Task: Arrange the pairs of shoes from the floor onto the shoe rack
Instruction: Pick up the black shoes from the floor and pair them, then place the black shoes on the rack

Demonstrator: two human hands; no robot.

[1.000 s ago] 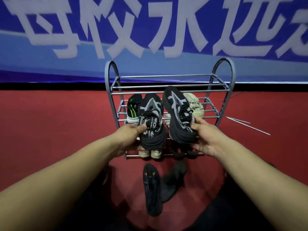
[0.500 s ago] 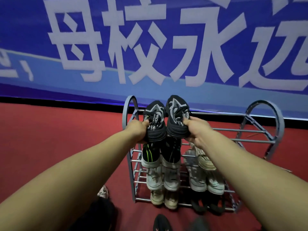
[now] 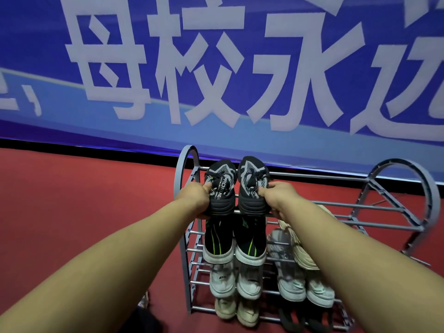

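A grey metal shoe rack point(image 3: 374, 207) with arched ends stands on the red floor against a blue banner. My left hand point(image 3: 194, 198) grips the left shoe point(image 3: 222, 186) of a black-and-grey sneaker pair at its heel. My right hand point(image 3: 276, 198) grips the right shoe point(image 3: 252, 181) the same way. Both shoes rest side by side on the left end of the top shelf, toes pointing to the wall. Below them sit black shoes with green stripes point(image 3: 218, 241), then pale grey shoes point(image 3: 222, 282), then cream shoes point(image 3: 225, 308).
To the right on the lower shelves lie beige shoes point(image 3: 300, 251), light grey shoes point(image 3: 292, 282) and dark shoes point(image 3: 290, 319) at the bottom. The right part of the top shelf holds nothing. A blue banner point(image 3: 216, 68) with large white characters covers the wall.
My hands lifted the black-and-grey pair from low in front of the rack up onto the top shelf. The view rose and moved closer to the rack.
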